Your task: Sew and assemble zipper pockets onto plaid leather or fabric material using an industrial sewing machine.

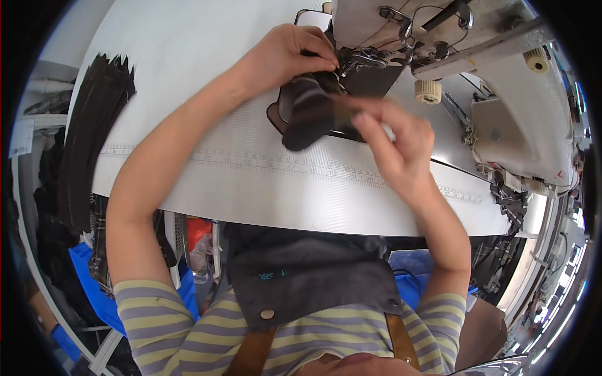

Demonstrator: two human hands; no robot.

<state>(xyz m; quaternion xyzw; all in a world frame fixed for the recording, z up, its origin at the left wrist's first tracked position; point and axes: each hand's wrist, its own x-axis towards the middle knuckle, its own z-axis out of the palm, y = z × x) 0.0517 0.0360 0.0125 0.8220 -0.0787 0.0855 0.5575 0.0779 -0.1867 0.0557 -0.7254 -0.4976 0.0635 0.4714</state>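
Note:
The dark fabric piece (pixel 307 119) lies folded on the sewing table beside the machine's presser foot area. My left hand (pixel 291 53) is closed at its upper end, thumb and fingers pinching the cloth close to the needle area. To the right of the cloth, my right hand (pixel 401 138) is blurred by motion, with its fingers curled and index finger reaching toward the fabric. A small whitish thing shows within its grip, too smeared to name. The sewing machine (pixel 520 119) stands over the work, its metal thread guides and spring just right of my left fingers.
A stack of dark fabric strips (pixel 94 138) hangs over the table's left edge. A printed ruler scale (pixel 269 164) runs across the white tabletop (pixel 251 194). Dark scraps (pixel 511 200) lie at the right end. Blue cloth or bins (pixel 94 288) sit below the table.

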